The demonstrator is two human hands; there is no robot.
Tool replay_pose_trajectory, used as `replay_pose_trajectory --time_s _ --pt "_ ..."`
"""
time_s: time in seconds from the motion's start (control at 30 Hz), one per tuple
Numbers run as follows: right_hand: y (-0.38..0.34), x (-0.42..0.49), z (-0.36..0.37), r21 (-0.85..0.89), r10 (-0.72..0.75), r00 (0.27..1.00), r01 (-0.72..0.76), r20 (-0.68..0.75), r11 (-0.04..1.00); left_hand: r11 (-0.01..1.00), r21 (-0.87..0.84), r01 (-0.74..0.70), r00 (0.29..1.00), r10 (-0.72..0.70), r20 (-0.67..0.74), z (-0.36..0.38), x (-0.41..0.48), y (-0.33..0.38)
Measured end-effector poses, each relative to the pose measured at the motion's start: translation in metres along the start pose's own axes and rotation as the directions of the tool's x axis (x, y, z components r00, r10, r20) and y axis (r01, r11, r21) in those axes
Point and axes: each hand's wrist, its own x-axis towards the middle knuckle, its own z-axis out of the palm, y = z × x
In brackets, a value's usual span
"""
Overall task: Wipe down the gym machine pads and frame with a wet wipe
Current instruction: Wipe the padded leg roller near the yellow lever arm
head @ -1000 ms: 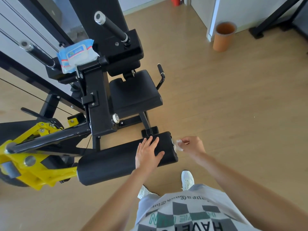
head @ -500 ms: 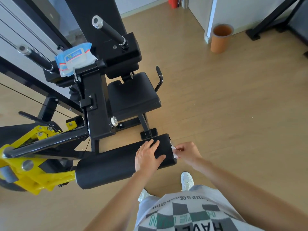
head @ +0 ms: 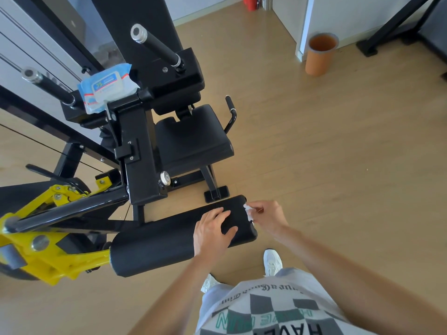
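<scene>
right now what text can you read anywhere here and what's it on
"75": on the label of the wipes pack; the smaller print around it is too small to read.
"HAVE": on the shirt, upside down, cut by the frame's bottom edge.
Green outlined letters and a script line on the shirt: too blurred to read.
No other readable text.

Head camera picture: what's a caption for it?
Left hand rests on roller pad; right hand holds wet wipe at its end.

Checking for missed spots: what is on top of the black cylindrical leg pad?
The left hand lies flat on the black cylindrical leg pad near its end; the padding under it is hidden. The right hand holds a crumpled white wipe against that end.
</scene>
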Motion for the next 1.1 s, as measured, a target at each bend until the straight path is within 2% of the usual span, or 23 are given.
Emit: replay_pose_trajectory --time_s 0.13,0.23,0.3,0.43,0.53,0.73,0.9,0.97,1.03,1.1 --pt "0.010 -0.011 -0.011 -0.109 -0.003 0.998 0.009 0.057 0.994 1.000 0.012 -0.020 0.999 0.020 0.028 0.004 -0.005 -0.004" --pt "0.016 -0.018 -0.021 -0.204 0.059 0.987 -0.028 0.147 0.979 1.000 -0.008 -0.014 0.999 0.014 0.051 0.005 -0.001 -0.004" --pt "0.017 -0.015 -0.025 -0.239 0.106 0.982 -0.066 0.157 0.969 0.999 0.005 -0.039 0.995 0.038 0.089 0.005 0.003 -0.007" --pt "0.007 -0.003 -0.023 -0.029 0.085 0.996 -0.086 -0.028 0.996 0.999 -0.005 -0.049 0.987 0.050 0.153 -0.001 0.015 -0.008" --pt "0.000 -0.003 -0.008 0.001 0.049 0.998 -0.049 -0.034 0.999 0.999 -0.009 -0.041 0.979 0.042 0.199 -0.007 0.021 -0.008" --pt "0.017 -0.023 -0.001 -0.111 0.018 1.000 -0.018 0.002 0.994 1.000 0.001 -0.024 0.964 0.023 0.266 -0.012 0.028 -0.011" --pt "0.029 -0.024 -0.016 -0.326 0.076 0.987 -0.024 0.145 0.945 0.999 -0.027 -0.024 0.941 0.032 0.337 -0.017 0.041 -0.015" --pt "0.025 -0.019 -0.024 -0.292 0.088 0.989 -0.050 0.117 0.955 0.998 -0.056 -0.019 0.930 0.038 0.365 -0.019 0.046 -0.017" --pt "0.018 -0.013 -0.029 -0.163 0.095 0.995 -0.094 0.001 0.982 0.998 -0.046 -0.040 0.936 0.054 0.348 -0.019 0.048 -0.017" --pt "0.014 -0.003 -0.029 -0.058 0.092 0.992 -0.097 -0.090 0.994 0.995 0.027 -0.100 0.969 0.091 0.229 -0.013 0.042 -0.016"
